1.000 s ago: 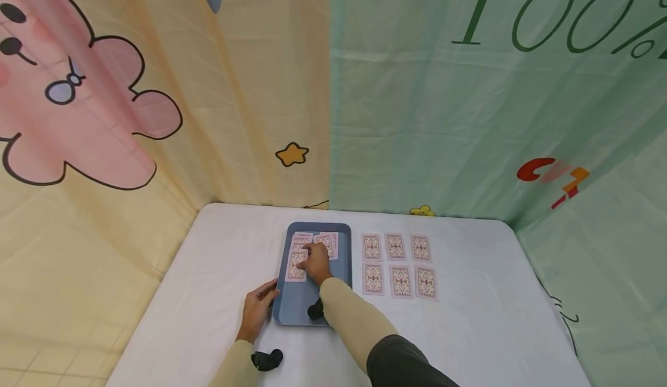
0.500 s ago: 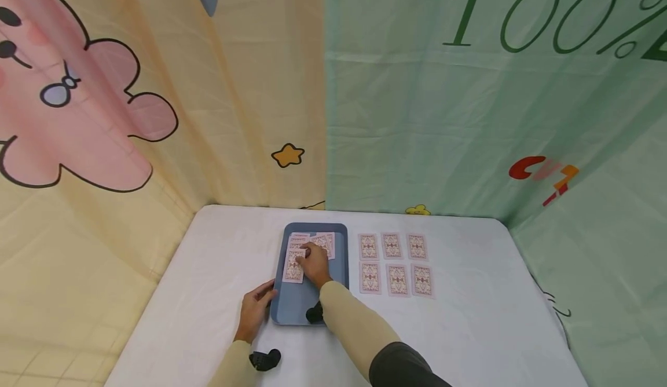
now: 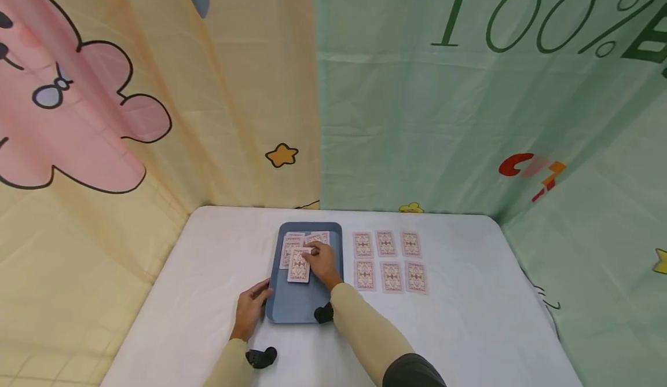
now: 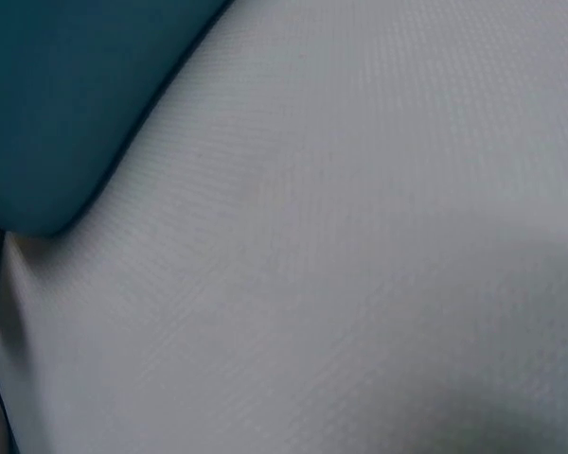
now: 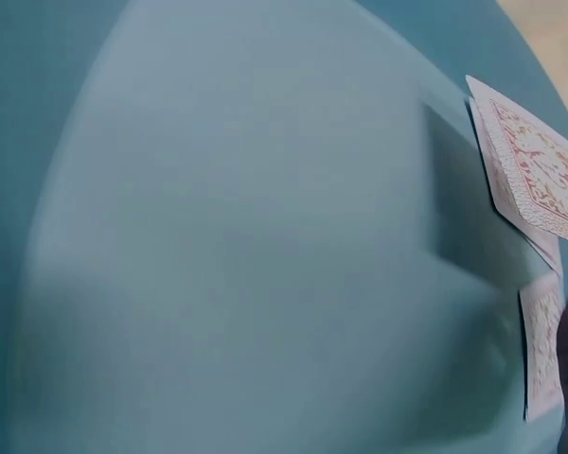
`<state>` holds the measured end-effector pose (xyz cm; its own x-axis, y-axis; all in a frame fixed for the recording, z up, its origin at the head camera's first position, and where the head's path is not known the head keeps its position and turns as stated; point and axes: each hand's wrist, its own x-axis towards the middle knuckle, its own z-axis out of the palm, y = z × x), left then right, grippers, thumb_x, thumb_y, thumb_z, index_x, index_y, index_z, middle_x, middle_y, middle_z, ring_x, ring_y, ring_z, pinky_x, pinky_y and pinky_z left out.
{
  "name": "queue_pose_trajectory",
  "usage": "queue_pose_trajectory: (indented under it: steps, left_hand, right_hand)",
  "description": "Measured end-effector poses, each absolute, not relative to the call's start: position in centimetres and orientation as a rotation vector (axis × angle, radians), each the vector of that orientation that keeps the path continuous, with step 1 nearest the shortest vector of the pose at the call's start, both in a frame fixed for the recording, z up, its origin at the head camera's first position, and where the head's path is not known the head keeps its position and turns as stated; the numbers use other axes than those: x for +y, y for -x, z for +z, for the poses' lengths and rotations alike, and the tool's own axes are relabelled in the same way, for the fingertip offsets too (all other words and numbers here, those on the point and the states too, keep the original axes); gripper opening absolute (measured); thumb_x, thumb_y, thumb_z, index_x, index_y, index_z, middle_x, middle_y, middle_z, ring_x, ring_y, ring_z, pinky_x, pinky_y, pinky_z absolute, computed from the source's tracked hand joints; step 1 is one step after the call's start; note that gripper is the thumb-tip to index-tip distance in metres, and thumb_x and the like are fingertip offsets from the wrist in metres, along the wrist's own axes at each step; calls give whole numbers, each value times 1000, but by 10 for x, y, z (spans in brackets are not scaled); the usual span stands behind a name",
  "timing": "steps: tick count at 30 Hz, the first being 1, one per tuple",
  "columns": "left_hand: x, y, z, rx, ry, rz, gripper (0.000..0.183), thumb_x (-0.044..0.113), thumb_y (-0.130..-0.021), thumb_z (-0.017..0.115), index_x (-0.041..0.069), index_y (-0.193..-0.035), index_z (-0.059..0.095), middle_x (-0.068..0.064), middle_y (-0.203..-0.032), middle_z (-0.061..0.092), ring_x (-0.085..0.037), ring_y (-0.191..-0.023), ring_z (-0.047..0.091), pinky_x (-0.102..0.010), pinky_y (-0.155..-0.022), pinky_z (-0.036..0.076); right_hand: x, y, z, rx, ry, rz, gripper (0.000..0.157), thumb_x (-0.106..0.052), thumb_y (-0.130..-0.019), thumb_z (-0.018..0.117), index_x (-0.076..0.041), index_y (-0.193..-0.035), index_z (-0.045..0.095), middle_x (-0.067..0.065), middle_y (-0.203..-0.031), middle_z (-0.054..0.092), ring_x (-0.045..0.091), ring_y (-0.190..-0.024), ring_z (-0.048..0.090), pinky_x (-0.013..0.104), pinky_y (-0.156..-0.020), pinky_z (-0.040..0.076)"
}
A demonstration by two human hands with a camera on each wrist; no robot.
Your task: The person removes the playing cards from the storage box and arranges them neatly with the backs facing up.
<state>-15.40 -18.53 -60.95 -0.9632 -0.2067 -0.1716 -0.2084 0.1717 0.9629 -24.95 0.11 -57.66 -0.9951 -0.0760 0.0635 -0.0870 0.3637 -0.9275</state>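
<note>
A blue-grey tray [image 3: 294,309] lies on the white table, with several patterned-back playing cards in its upper half. Between the fingers of my right hand [image 3: 324,264] is a playing card [image 3: 299,266], pinched at its upper right edge. In the right wrist view this card [image 5: 547,165] is tilted above the tray floor and casts a shadow. Other cards [image 3: 292,241] lie behind it in the tray, partly covered. My left hand [image 3: 249,310] touches the tray's left rim with extended fingers. The left wrist view shows a tray corner [image 4: 52,123] and hardly any hand.
To the right of the tray, several face-down cards [image 3: 391,276] lie in two rows on the white table [image 3: 469,317]. Printed curtains [image 3: 250,86] surround the table at the back and sides. Black wrist cameras [image 3: 261,357] sit on both arms.
My right hand has drawn the pinched card rightward, off the left column of cards in the tray. The left hand stays at the rim. The head view has shifted slightly.
</note>
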Motion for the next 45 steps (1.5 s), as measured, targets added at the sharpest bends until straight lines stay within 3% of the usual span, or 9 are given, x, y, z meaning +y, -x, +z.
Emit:
queue_pose_trajectory:
  steps: [4,8,16,24,31,34,37,40,45]
  left_hand:
    - [-188,154,-610,2420,443,1958,38,11,-93,62,-2,-129,59,-20,-129,60,-25,-118,56,-23,-89,50]
    - [-191,154,-610,2429,450,1957,38,11,-94,60,-4,-129,59,-22,-129,59,-28,-118,56,-29,-91,51]
    - [-195,155,-607,2384,460,1956,41,12,-94,59,-3,-132,56,-21,-133,56,-30,-123,52,-13,-83,45]
    - [-196,156,-607,2379,459,1926,41,11,-94,57,-2,-133,55,-21,-135,54,-31,-125,51,-38,-99,46]
    - [-194,153,-608,2355,467,1924,41,11,-95,57,-3,-133,54,-22,-137,53,-33,-127,49,-47,-103,41]
    - [-192,153,-609,2359,461,1914,41,11,-95,57,-3,-133,54,-22,-136,53,-33,-126,50,-43,-102,43]
    - [-191,154,-607,2374,447,1905,41,12,-95,57,-2,-133,55,-21,-135,54,-31,-124,51,-27,-94,47]
    - [-190,155,-606,2385,431,1895,41,13,-95,56,-2,-133,55,-21,-135,54,-31,-123,52,-12,-81,44]
    - [-188,156,-606,2378,428,1891,41,14,-96,56,-2,-134,54,-21,-135,54,-30,-124,51,-7,-77,42]
  right_hand:
    - [10,247,-574,-2615,-166,1787,21,-9,-89,68,-1,-109,69,-1,-65,55,8,-55,46,23,-55,43]
    - [17,245,-571,-2593,-201,1825,24,-9,-88,69,2,-110,67,3,-68,59,8,-57,47,25,-56,44]
    - [30,243,-566,-2556,-209,1839,25,-10,-86,72,2,-108,69,5,-67,64,7,-56,51,23,-55,45]
    - [47,240,-565,-2535,-155,1900,24,-13,-88,71,-3,-109,71,6,-71,67,13,-60,54,27,-56,46]
    - [63,237,-561,-2542,-198,1935,28,-7,-90,65,2,-117,67,7,-77,67,13,-64,55,27,-59,47]
    - [69,239,-560,-2603,-129,1952,31,-4,-90,65,2,-120,65,9,-83,66,12,-69,55,28,-64,49]
    - [75,240,-557,-2604,-96,1973,32,-4,-89,66,2,-120,65,7,-84,66,11,-71,57,29,-67,51]
    - [82,241,-558,-2570,-94,2003,33,-2,-88,67,5,-120,64,7,-82,66,11,-70,58,30,-67,52]
    - [96,241,-558,-2566,-104,2022,35,1,-87,66,7,-122,62,11,-84,66,11,-72,60,29,-68,52]
